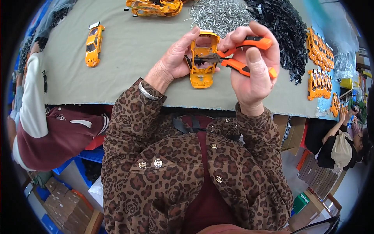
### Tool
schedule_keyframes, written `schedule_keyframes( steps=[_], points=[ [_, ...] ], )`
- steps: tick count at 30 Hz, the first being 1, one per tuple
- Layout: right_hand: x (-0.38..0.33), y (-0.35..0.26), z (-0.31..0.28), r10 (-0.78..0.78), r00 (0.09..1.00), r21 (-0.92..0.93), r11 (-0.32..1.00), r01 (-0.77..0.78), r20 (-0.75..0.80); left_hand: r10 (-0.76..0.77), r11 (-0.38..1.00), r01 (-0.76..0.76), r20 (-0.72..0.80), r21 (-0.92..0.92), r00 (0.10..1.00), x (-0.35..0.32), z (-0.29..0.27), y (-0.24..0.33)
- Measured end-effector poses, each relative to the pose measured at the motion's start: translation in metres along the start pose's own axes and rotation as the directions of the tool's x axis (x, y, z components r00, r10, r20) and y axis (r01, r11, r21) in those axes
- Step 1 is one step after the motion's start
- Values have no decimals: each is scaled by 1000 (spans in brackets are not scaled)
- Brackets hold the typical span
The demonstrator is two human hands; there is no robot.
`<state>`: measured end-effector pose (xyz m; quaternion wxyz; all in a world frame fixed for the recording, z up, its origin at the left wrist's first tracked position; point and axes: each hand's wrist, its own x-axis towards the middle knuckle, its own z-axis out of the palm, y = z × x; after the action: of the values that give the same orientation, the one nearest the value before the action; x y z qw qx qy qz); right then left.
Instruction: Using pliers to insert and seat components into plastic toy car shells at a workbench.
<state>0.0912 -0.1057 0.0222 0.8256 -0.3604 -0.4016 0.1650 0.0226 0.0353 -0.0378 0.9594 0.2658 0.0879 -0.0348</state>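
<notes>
— Head view, nearest first: what sits closest to the person?

— Leopard-print sleeves come up from the lower edge. Below the desk edge, cardboard boxes (64,202) are stacked at the lower left on the floor, and a small green package (300,202) lies at the lower right beside a stack of flat brown cartons (317,177).

— And the hands?

— Both are raised just over the near edge of the desk (132,74). The left hand (175,58) has its fingers closed around an orange toy car body (202,58), turned underside up, thumb on one side and fingertips on the other. The right hand (253,66) is wrapped around orange-handled pliers (237,52); the handles are partly squeezed, and the dark nose reaches into the middle of the shell. Whether the nose grips a small part there is too small to tell.

— Which step does that look like?

— I'd judge a fitting or pinching step inside the shell. The next move likely calls for keeping the shell steady in the left hand while the pliers work carefully, so that the nose doesn't slip off.

— Farther out?

— A finished orange toy car (93,45) lies well apart at the left. At the far edge are more orange shells (156,7), a heap of silvery metal pieces (220,15) and a heap of black parts (284,27). Rows of orange shells (319,50) stand on the right. A co-worker's maroon sleeve (58,132) shows at the left, another person at the far right.
</notes>
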Motion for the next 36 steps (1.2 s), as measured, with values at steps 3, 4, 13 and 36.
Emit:
schedule_keyframes(
  steps=[3,4,13,36],
  points=[
    [6,-3,-3,25,1000,-115,993,-24,5,2,1000,-1,11,-11,1000,0,-1,1],
    [7,-3,-3,45,999,-131,990,-42,14,6,1000,-6,15,-12,1000,0,-2,1],
    [19,-16,24,315,928,5,947,-320,-200,11,1000,-10,34,-28,999,-1,-5,-1],
    [20,-2,23,247,925,-86,956,-282,-288,132,990,-133,22,36,991,-1,1,-6]
  ],
)
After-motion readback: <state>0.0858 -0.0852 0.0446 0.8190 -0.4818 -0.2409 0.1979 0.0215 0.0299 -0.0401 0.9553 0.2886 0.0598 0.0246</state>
